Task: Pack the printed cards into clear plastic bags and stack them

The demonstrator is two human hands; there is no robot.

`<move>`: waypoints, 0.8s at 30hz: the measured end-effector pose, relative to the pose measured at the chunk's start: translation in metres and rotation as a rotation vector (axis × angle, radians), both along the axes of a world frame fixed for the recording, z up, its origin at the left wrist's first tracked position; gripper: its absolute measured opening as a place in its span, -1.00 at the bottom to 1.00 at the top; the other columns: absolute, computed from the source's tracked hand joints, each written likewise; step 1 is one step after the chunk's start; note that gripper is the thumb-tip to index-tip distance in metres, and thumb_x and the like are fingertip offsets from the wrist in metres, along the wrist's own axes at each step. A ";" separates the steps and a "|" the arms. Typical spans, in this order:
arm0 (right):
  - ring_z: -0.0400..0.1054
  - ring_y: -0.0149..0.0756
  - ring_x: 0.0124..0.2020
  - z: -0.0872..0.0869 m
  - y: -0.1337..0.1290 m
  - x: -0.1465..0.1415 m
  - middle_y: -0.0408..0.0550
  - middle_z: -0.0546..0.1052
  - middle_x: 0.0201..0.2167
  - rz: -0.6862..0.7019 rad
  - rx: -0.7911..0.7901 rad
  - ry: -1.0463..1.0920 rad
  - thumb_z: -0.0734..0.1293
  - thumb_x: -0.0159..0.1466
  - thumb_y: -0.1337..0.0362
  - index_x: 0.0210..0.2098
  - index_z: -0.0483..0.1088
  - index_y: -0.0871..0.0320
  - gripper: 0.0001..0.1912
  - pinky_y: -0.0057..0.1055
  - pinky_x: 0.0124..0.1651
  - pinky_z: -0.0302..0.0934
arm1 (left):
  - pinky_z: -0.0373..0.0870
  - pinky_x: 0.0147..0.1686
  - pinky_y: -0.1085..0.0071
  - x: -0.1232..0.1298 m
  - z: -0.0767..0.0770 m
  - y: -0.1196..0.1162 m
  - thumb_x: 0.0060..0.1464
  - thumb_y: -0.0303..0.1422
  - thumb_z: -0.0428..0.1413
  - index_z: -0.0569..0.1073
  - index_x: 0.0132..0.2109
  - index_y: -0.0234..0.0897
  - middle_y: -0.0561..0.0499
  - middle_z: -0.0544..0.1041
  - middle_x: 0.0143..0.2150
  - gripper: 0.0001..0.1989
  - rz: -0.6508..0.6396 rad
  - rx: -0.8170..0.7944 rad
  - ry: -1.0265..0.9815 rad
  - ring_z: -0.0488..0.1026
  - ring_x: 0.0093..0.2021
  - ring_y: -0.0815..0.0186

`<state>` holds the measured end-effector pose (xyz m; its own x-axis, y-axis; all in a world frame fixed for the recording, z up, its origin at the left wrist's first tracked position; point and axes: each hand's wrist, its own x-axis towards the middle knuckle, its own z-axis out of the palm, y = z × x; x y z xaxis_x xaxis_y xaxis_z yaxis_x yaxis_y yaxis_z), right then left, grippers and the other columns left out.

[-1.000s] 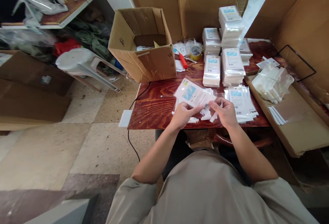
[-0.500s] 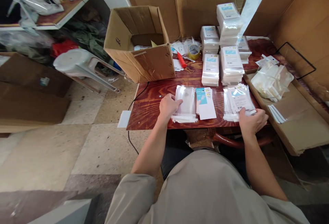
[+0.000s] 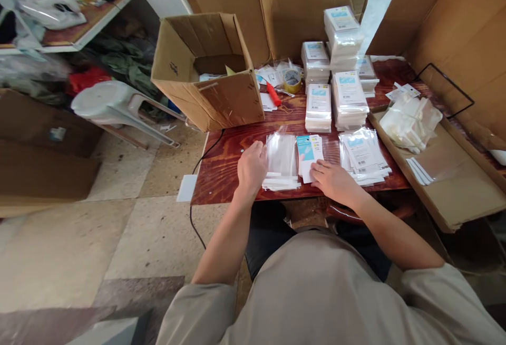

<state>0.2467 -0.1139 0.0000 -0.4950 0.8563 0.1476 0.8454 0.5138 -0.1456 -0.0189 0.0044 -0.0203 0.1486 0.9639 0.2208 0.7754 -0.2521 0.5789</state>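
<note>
A pile of clear plastic bags (image 3: 282, 157) lies on the red-brown table (image 3: 221, 176). My left hand (image 3: 253, 168) is at the left edge of this pile, its fingers bent; whether they pinch a bag cannot be made out. Beside the bags is a stack of white and blue cards (image 3: 307, 152). The fingertips of my right hand (image 3: 332, 177) rest on the lower right of the cards, fingers extended and somewhat apart. To the right, bags with cards inside (image 3: 361, 152) lie in a loose, fanned pile.
Bundled card packs (image 3: 348, 94) stand in stacks at the back. An open cardboard box (image 3: 229, 99) is at the back left, near a tape roll (image 3: 292, 80) and a red-handled tool (image 3: 273, 94). A shallow carton (image 3: 454, 192) holding plastic bags (image 3: 413, 121) is at right.
My right hand has moved left from the filled bags to the cards. My left hand has shifted slightly off the clear bags toward their left edge. The camera view has shifted a little.
</note>
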 end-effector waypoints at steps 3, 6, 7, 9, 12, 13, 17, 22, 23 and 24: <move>0.49 0.04 0.15 0.006 0.005 -0.001 0.24 0.61 0.09 0.027 -0.088 -0.070 0.29 0.48 0.44 -0.01 0.56 0.29 -0.79 -0.06 0.18 0.44 | 0.51 0.21 0.11 0.002 -0.002 -0.003 0.38 -0.27 0.13 0.66 0.08 -0.34 -0.24 0.69 0.07 -0.69 0.102 -0.060 -0.377 0.64 0.11 0.02; 0.57 -0.04 -0.04 0.013 0.003 0.004 0.18 0.66 -0.06 0.001 -0.030 -0.007 0.20 0.43 0.55 -0.01 0.56 0.29 -0.67 -0.15 0.04 0.49 | 0.65 -0.08 0.20 0.010 -0.004 -0.004 0.19 -0.29 0.31 0.65 -0.09 -0.38 -0.16 0.69 -0.24 -0.76 0.213 -0.259 -0.874 0.70 -0.19 0.12; 0.59 -0.08 -0.10 0.016 0.002 0.005 0.16 0.67 -0.10 -0.049 0.035 0.079 0.20 0.44 0.52 0.00 0.57 0.27 -0.67 -0.19 -0.01 0.49 | 0.66 -0.14 0.22 0.014 -0.004 -0.004 0.12 -0.30 0.36 0.64 -0.13 -0.40 -0.15 0.68 -0.28 -0.75 0.232 -0.292 -1.005 0.70 -0.24 0.14; 0.60 -0.14 -0.24 0.024 -0.003 0.006 0.11 0.68 -0.22 -0.250 0.191 0.355 0.23 0.50 0.36 -0.03 0.60 0.23 -0.71 -0.25 -0.13 0.50 | 0.67 -0.16 0.23 0.020 -0.003 -0.004 0.04 -0.30 0.42 0.62 -0.17 -0.41 -0.13 0.66 -0.30 -0.72 0.251 -0.302 -1.169 0.69 -0.28 0.17; 0.53 -0.21 -0.46 0.037 -0.011 0.003 0.01 0.64 -0.38 -0.569 0.127 0.906 0.30 0.51 0.02 -0.11 0.60 0.16 -0.64 -0.32 -0.40 0.46 | 0.67 -0.12 0.20 0.027 0.003 -0.005 0.00 -0.30 0.47 0.61 -0.18 -0.40 -0.09 0.64 -0.32 -0.69 0.285 -0.314 -1.290 0.68 -0.30 0.21; 0.50 -0.23 -0.52 0.040 -0.013 0.001 -0.02 0.63 -0.40 -0.609 -0.010 1.065 0.33 0.48 -0.07 -0.14 0.59 0.15 -0.60 -0.34 -0.49 0.43 | 0.67 -0.10 0.19 0.029 0.007 -0.005 0.00 -0.30 0.48 0.60 -0.19 -0.39 -0.08 0.64 -0.33 -0.69 0.296 -0.328 -1.317 0.68 -0.30 0.21; 0.42 -0.28 -0.60 0.035 -0.011 -0.009 -0.06 0.60 -0.41 -0.630 -0.409 1.340 0.46 0.32 -0.20 -0.20 0.56 0.15 -0.51 -0.37 -0.63 0.36 | 0.67 -0.05 0.18 0.034 0.020 -0.009 0.05 -0.29 0.48 0.58 -0.20 -0.35 -0.07 0.64 -0.28 -0.70 0.295 -0.400 -1.403 0.69 -0.24 0.21; 0.49 -0.25 -0.50 0.009 0.005 -0.024 -0.05 0.60 -0.36 -0.741 -0.153 1.426 0.41 0.37 -0.20 -0.20 0.53 0.13 -0.52 -0.37 -0.56 0.40 | 0.67 -0.09 0.26 0.045 0.026 -0.020 0.04 -0.28 0.49 0.56 -0.17 -0.34 -0.09 0.67 -0.23 -0.66 0.281 -0.480 -1.444 0.70 -0.20 0.22; 0.48 -0.26 -0.48 0.005 0.008 -0.029 -0.05 0.59 -0.36 -0.742 -0.085 1.428 0.39 0.39 -0.20 -0.22 0.52 0.13 -0.52 -0.37 -0.54 0.41 | 0.67 -0.11 0.28 0.048 0.026 -0.022 0.01 -0.27 0.50 0.57 -0.16 -0.35 -0.10 0.68 -0.23 -0.64 0.279 -0.490 -1.437 0.69 -0.20 0.23; 0.48 -0.26 -0.46 0.002 0.011 -0.035 -0.05 0.59 -0.36 -0.740 -0.022 1.427 0.37 0.40 -0.20 -0.23 0.51 0.13 -0.52 -0.37 -0.50 0.42 | 0.67 -0.13 0.29 0.051 0.026 -0.024 -0.01 -0.25 0.52 0.57 -0.16 -0.35 -0.09 0.68 -0.23 -0.61 0.268 -0.496 -1.432 0.69 -0.22 0.23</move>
<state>0.2114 -0.1029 0.0015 0.5334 0.8412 0.0881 0.0685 0.0609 -0.9958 0.0324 -0.0200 0.0058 -0.0858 0.9441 -0.3182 -0.4969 0.2363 0.8350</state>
